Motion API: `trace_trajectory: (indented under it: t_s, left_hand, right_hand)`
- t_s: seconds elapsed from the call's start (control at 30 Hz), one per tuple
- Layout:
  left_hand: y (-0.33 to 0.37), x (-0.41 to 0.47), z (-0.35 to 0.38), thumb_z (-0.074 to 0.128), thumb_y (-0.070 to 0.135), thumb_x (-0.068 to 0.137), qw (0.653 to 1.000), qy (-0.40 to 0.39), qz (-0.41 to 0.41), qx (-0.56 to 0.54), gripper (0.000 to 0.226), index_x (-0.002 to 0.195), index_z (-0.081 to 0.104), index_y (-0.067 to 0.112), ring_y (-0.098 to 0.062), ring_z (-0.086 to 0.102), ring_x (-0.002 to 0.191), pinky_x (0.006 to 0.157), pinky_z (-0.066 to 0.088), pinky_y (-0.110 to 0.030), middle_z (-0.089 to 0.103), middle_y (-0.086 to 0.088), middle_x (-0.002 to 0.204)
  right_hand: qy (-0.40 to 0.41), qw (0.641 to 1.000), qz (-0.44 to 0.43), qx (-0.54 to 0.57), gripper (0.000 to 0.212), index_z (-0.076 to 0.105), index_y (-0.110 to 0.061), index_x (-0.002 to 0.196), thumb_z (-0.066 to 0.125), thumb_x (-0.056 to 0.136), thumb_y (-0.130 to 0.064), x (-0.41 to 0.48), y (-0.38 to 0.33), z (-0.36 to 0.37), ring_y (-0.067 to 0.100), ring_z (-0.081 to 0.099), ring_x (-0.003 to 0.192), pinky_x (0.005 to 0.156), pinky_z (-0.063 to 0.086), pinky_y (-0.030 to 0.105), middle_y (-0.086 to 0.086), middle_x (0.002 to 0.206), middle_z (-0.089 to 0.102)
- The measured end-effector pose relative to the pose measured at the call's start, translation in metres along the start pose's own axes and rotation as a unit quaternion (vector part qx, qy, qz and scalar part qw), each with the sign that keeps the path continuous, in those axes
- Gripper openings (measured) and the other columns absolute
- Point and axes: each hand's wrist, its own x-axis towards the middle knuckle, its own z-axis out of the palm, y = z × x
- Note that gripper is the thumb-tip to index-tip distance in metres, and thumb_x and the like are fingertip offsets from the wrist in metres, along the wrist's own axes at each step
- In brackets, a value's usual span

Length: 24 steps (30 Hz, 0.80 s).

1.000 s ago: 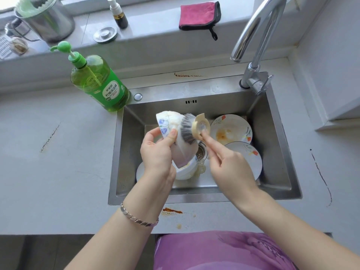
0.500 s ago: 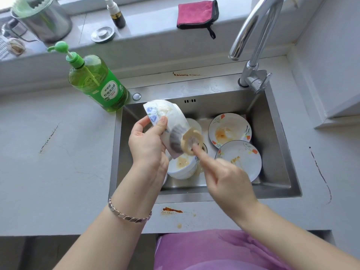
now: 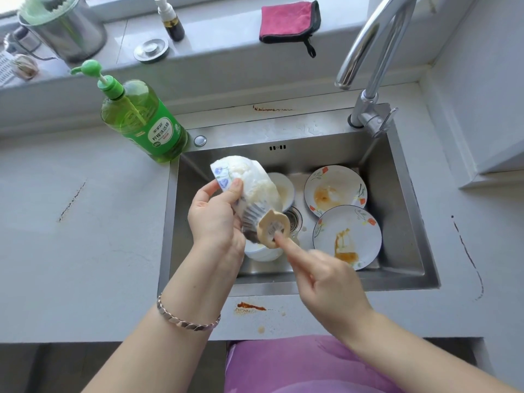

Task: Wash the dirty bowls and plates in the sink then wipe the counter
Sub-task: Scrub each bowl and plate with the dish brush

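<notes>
A second ago the brush (image 3: 269,226) was working near the bowl's rim. Now it has slid down toward 5 o'clock, to the bowl's foot. The bowl (image 3: 249,180) has also swung a little toward 10 o'clock, over the sink's left half. It is tipped with its outside toward me and covered in suds. My left grip (image 3: 217,219) is curled round its rim, thumb on the blue flower. My right grip (image 3: 326,276) pinches the brush's knob with the forefinger pressed on it, though it is blurred with motion. I judge the outside of this bowl nearly scrubbed, and it is not yet rinsed.

The rest is untouched. Two plates (image 3: 347,236) lie at 3 o'clock in the sink (image 3: 397,211), smeared orange. The other bowls (image 3: 262,252) sit under and behind my hands, also dirty. So the washing is at an early stage.

The bench (image 3: 85,236) is pale grey. It carries sauce stains (image 3: 251,306) at 6 o'clock of the sink, a streak at 12 and a thin dark line at 3. The soap bottle (image 3: 144,123) stands at the sink's 10 o'clock corner and the tap (image 3: 377,52) at 1 o'clock. On the ledge (image 3: 226,43) behind lie a pink cloth (image 3: 287,21), a small bottle, a metal lid and a steel pot. No water is running.
</notes>
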Motion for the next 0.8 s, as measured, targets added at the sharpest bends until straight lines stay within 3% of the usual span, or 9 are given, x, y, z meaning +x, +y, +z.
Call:
trace_trajectory:
  t_s: [0.1,0.17,0.27,0.33,0.5,0.7,0.8]
  left_hand:
    - [0.002,0.001,0.000,0.056,-0.005,0.087,0.999,0.001,-0.016,-0.028,0.029,0.115,0.053,0.004,-0.009,0.066,0.050,0.043,0.051,-0.022,0.064,-0.010,0.085]
    - [0.002,0.001,0.002,0.057,-0.005,0.087,0.999,-0.006,-0.009,-0.036,0.029,0.114,0.053,0.004,-0.008,0.067,0.052,0.045,0.052,-0.021,0.064,-0.009,0.086]
    - [0.002,0.001,0.007,0.059,-0.004,0.086,0.999,0.000,0.007,-0.049,0.024,0.107,0.054,0.007,-0.007,0.067,0.056,0.053,0.056,-0.022,0.065,-0.007,0.086]
    - [0.002,0.004,0.008,0.059,-0.004,0.086,0.998,0.010,0.017,-0.059,0.024,0.106,0.054,0.008,-0.009,0.067,0.061,0.058,0.058,-0.024,0.066,-0.008,0.089]
    - [-0.002,0.005,0.007,0.058,-0.003,0.087,0.997,-0.007,0.007,-0.070,0.032,0.117,0.052,0.005,-0.018,0.067,0.078,0.070,0.058,-0.033,0.066,-0.014,0.103]
    - [0.004,0.012,0.011,0.057,-0.001,0.088,0.994,-0.030,0.007,-0.109,0.027,0.114,0.054,0.006,-0.015,0.068,0.073,0.067,0.059,-0.031,0.066,-0.011,0.098]
    - [0.001,0.008,0.011,0.057,-0.001,0.087,0.994,-0.048,-0.003,-0.095,0.034,0.120,0.052,0.004,-0.019,0.067,0.082,0.073,0.058,-0.035,0.066,-0.014,0.103]
  right_hand:
    - [0.019,0.990,0.100,0.099,0.047,0.043,-0.053,0.127,0.044,0.095,-0.019,0.008,0.014,-0.001,0.010,0.030,0.044,0.044,0.025,0.021,-0.012,0.045,0.033]
    - [0.024,0.961,0.175,0.213,0.043,0.043,-0.043,0.130,0.043,0.098,-0.014,0.023,0.021,-0.006,0.006,0.033,0.038,0.044,0.025,0.012,-0.018,0.040,0.042]
    - [0.009,0.929,0.192,0.316,0.041,0.041,-0.034,0.130,0.043,0.097,-0.009,0.020,0.002,-0.008,-0.011,0.046,0.045,0.047,0.034,0.003,-0.034,0.047,0.047]
    - [-0.018,0.926,0.184,0.330,0.040,0.044,-0.039,0.126,0.044,0.097,-0.011,0.009,-0.013,-0.004,-0.013,0.047,0.049,0.052,0.036,0.002,-0.038,0.058,0.053]
    - [0.002,0.893,0.277,0.354,0.039,0.045,-0.028,0.135,0.040,0.099,-0.013,0.024,0.011,-0.001,0.004,0.022,0.039,0.039,0.026,0.010,-0.018,0.035,0.038]
    - [-0.025,0.862,0.292,0.413,0.038,0.045,-0.032,0.132,0.041,0.099,-0.014,0.013,-0.003,-0.002,0.001,0.030,0.034,0.035,0.027,0.008,-0.021,0.037,0.036]
    - [-0.010,0.840,0.337,0.426,0.037,0.049,-0.036,0.131,0.041,0.099,-0.019,0.024,0.015,-0.002,0.002,0.022,0.036,0.031,0.021,0.012,-0.016,0.043,0.028]
